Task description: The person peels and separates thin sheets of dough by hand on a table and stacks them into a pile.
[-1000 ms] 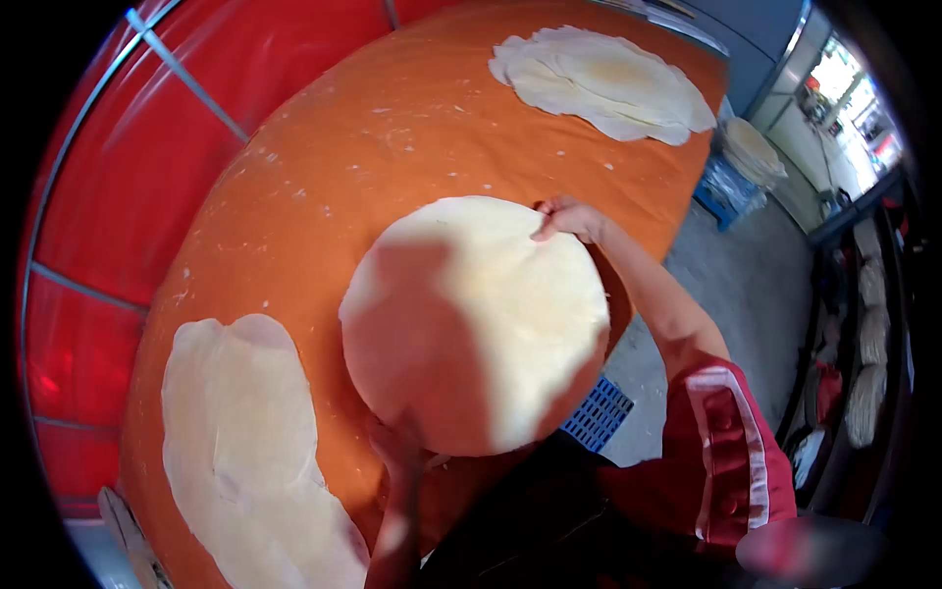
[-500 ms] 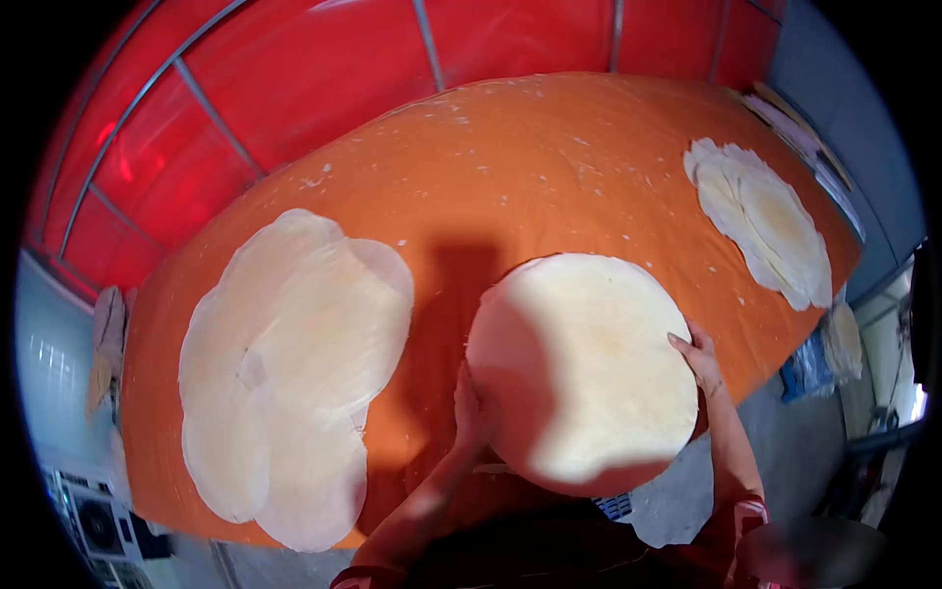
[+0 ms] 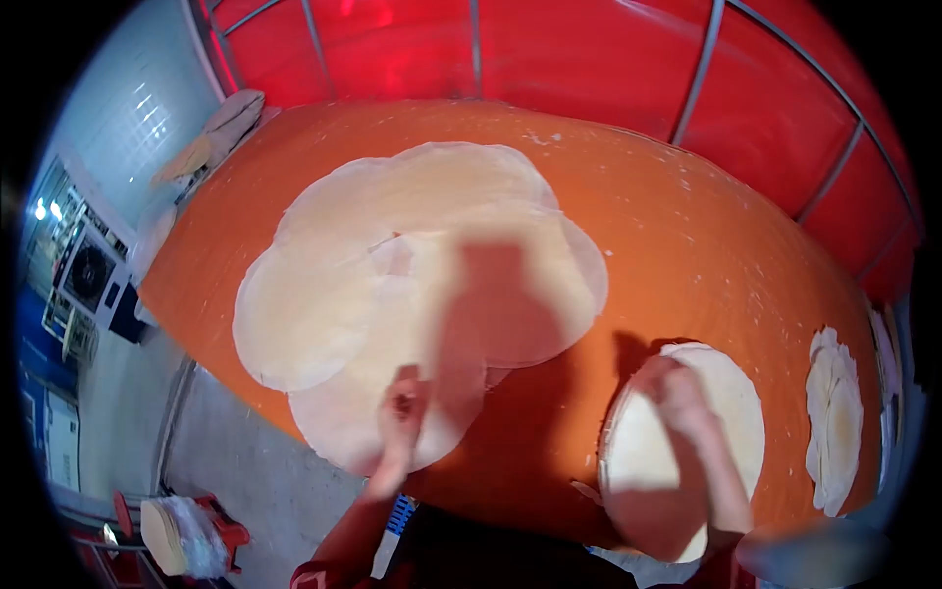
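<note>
Left hand (image 3: 404,407): over the lowest round of the spread, fingers bent inward; shadow and blur hide whether they meet or grip anything, and contact cannot be told.
Right hand (image 3: 677,393): over the upper left part of the round stack, fingers by its edge; blurred, so I cannot tell whether they are clamped on it or apart.
Pale spread (image 3: 324,314): thin round sheets overlapping flat on the tabletop, left of the stack, with a small orange gap showing among them.
Round stack (image 3: 734,412): near the front edge of the tabletop, to the right of the spread and apart from it.
Far-right sheets (image 3: 834,422): a ragged-edged pale pile beyond the stack, at the tabletop's right end.
Tabletop (image 3: 687,255): orange, flecked with white.
Shadow (image 3: 500,304): dark across the spread's right part.
Backdrop: red panels (image 3: 589,59) with grey bars.
Lower left: a wrapped pale bundle (image 3: 169,535) on a red stool (image 3: 234,535).
</note>
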